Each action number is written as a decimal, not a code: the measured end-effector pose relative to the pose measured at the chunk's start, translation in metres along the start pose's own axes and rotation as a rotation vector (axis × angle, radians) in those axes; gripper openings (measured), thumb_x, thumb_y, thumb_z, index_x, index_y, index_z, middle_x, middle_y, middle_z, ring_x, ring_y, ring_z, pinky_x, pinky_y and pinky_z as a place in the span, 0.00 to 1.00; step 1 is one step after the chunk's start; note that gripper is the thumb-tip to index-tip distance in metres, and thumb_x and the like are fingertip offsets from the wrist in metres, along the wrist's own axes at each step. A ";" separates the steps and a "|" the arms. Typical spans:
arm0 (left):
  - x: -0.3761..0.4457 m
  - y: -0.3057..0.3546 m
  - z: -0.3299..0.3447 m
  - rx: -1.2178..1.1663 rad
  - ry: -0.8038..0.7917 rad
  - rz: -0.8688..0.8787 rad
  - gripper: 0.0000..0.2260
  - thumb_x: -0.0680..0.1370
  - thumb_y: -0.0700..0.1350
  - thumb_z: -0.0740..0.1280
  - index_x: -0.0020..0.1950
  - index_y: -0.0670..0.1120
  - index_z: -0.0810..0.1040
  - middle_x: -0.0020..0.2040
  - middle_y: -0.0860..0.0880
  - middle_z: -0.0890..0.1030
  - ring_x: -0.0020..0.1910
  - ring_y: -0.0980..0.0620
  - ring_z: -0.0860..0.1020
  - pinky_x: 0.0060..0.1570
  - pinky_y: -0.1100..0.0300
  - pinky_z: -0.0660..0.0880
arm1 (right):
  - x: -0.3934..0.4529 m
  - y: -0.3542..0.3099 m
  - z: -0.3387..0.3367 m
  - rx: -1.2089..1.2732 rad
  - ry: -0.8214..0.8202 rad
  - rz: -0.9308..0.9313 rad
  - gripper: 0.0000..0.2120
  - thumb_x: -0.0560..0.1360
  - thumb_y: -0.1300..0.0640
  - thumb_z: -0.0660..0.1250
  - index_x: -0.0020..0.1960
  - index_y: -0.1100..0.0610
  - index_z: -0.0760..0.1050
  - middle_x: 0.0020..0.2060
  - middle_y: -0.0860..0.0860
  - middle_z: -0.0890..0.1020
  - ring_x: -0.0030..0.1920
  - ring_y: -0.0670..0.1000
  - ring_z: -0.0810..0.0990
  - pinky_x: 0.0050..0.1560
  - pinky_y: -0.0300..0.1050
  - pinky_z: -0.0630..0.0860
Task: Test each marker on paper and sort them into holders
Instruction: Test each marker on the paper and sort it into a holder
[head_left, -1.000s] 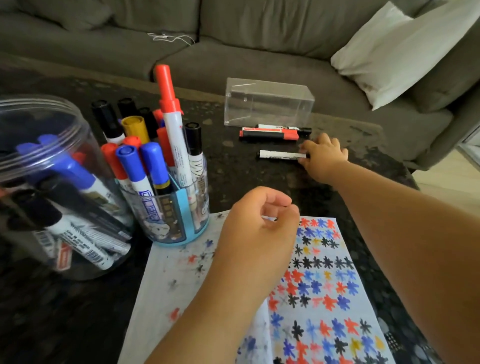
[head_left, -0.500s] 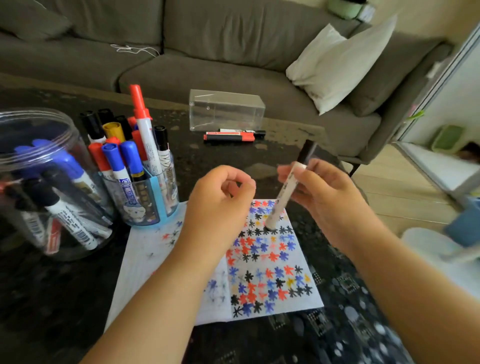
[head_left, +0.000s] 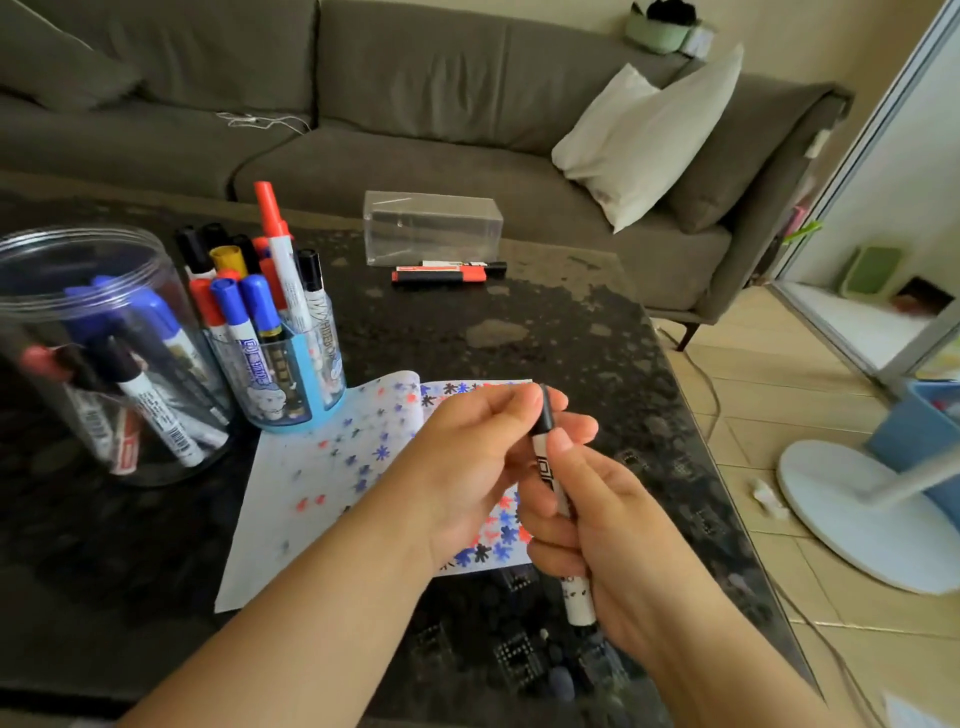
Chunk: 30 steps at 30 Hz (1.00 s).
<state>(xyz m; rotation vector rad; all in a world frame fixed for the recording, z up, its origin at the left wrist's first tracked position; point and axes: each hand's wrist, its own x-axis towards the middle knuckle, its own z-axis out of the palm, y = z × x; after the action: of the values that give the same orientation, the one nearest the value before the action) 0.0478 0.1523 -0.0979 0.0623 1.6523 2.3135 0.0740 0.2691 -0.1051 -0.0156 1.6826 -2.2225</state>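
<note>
A white marker with a black cap (head_left: 551, 475) stands nearly upright above the paper (head_left: 332, 467), which is dotted with red, blue and black star marks. My right hand (head_left: 597, 530) grips its barrel, and my left hand (head_left: 478, 452) pinches its black cap at the top. A blue holder (head_left: 296, 374) packed with several upright markers stands left of the paper. Further left sits a clear round jar (head_left: 104, 353) that holds several markers. Two markers (head_left: 447, 273) lie at the far side of the table in front of a clear box (head_left: 431, 228).
The dark speckled table (head_left: 519, 332) ends at its right edge close to my right hand. A grey sofa (head_left: 415, 104) with a white pillow (head_left: 644, 135) runs behind it. On the tiled floor at right stands a white fan base (head_left: 857, 514).
My right hand picked the marker off the table and brought it near, above the paper. It now stands cap up, and my left hand has closed its fingers on the cap.
</note>
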 end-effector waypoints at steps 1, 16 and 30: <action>0.001 0.000 0.000 -0.001 0.031 0.004 0.14 0.81 0.44 0.56 0.54 0.37 0.77 0.43 0.45 0.85 0.29 0.54 0.80 0.34 0.63 0.76 | 0.003 0.002 0.000 -0.051 0.017 -0.011 0.14 0.80 0.51 0.54 0.45 0.60 0.70 0.26 0.49 0.66 0.25 0.44 0.57 0.22 0.34 0.57; 0.014 -0.008 -0.001 0.237 0.392 -0.057 0.12 0.79 0.52 0.62 0.44 0.49 0.82 0.41 0.54 0.85 0.48 0.56 0.81 0.56 0.55 0.73 | 0.015 0.017 -0.010 -0.972 0.200 -0.320 0.17 0.80 0.48 0.56 0.33 0.50 0.66 0.24 0.47 0.68 0.26 0.45 0.64 0.28 0.37 0.62; 0.001 0.002 -0.027 0.362 0.512 -0.052 0.10 0.76 0.54 0.66 0.51 0.52 0.82 0.45 0.57 0.81 0.49 0.55 0.79 0.59 0.49 0.73 | -0.007 0.010 -0.025 -0.495 0.014 -0.100 0.14 0.78 0.57 0.60 0.59 0.41 0.71 0.37 0.50 0.83 0.32 0.46 0.78 0.39 0.37 0.76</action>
<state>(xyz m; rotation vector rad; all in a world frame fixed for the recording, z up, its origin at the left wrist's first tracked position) 0.0405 0.1268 -0.1056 -0.5299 2.2672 2.0703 0.0777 0.2923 -0.1206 -0.2104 2.2376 -1.8141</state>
